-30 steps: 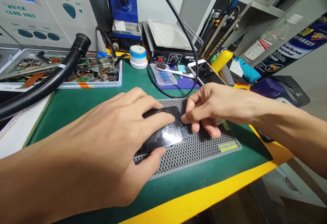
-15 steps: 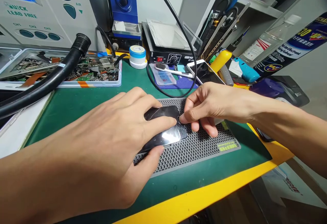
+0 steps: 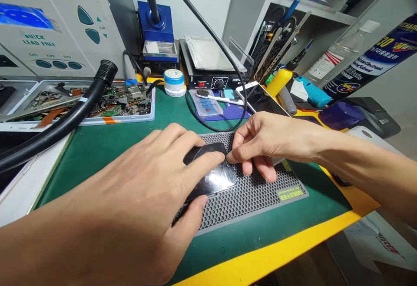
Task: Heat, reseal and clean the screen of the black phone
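A black phone (image 3: 211,177) lies flat on a grey honeycomb mat (image 3: 257,192) on the green bench cover. My left hand (image 3: 143,190) presses down on it, fingers over its left part and the thumb at its near edge. My right hand (image 3: 263,140) pinches at the phone's right edge with thumb and forefinger; what it pinches is too small to tell. Most of the phone is hidden under my left hand.
A tray of circuit boards (image 3: 97,103) and a black hose (image 3: 65,121) lie at the left. Behind stand a hot plate (image 3: 211,66), a blue stand (image 3: 156,21), a white phone (image 3: 257,94), a tool rack (image 3: 276,47) and bottles (image 3: 342,55). The yellow bench edge (image 3: 276,255) runs close in front.
The view has tilted slightly, so everything sits lower in the frame. Both hands stay on the phone with the same hold.
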`<act>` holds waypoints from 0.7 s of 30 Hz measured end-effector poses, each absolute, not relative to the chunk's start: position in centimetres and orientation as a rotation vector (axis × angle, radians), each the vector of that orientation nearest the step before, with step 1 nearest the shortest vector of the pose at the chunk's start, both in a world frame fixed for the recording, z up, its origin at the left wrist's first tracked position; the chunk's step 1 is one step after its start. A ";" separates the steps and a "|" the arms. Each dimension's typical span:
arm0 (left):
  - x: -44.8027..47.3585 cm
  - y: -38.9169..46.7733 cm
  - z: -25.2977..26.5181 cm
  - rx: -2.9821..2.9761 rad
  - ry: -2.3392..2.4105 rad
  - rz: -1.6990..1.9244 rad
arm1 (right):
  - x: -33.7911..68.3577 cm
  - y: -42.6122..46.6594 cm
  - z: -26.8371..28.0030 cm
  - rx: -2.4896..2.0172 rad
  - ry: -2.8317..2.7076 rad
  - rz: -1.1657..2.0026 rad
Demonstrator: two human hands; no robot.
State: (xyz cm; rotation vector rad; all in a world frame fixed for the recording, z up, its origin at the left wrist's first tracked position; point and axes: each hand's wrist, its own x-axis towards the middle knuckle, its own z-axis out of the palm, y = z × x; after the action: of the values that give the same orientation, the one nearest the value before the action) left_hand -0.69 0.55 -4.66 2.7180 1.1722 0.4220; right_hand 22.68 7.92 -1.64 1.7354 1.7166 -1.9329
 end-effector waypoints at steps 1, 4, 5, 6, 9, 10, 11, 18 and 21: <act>-0.7 0.6 -4.6 2.710 1.173 0.424 | 22.7 7.9 -1.7 1.731 1.712 -1.946; -0.6 0.7 -4.5 2.688 1.181 0.426 | 22.9 8.0 -1.7 1.703 1.699 -1.993; -0.6 0.7 -4.5 2.684 1.185 0.424 | 23.0 8.0 -1.8 1.697 1.698 -2.001; -0.6 0.7 -4.5 2.681 1.187 0.415 | 23.0 8.0 -1.8 1.696 1.699 -2.002; -0.6 0.8 -4.6 2.691 1.165 0.430 | 23.0 8.0 -1.8 1.711 1.701 -1.981; -0.6 0.8 -4.6 2.691 1.158 0.441 | 23.0 8.0 -1.8 1.719 1.698 -1.975; -0.6 0.8 -4.6 2.691 1.151 0.452 | 23.0 8.0 -1.8 1.722 1.696 -1.972; -0.8 0.9 -4.8 2.673 1.176 0.461 | 22.5 7.7 -1.5 1.748 1.724 -1.920; -0.9 0.7 -5.0 2.675 1.232 0.486 | 22.5 7.6 -1.5 1.751 1.740 -1.922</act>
State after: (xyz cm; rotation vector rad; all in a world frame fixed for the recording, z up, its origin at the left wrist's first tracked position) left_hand -0.88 0.72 -4.95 2.6754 1.2322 0.4856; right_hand 22.52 7.60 -1.52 1.7512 1.7395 -1.9220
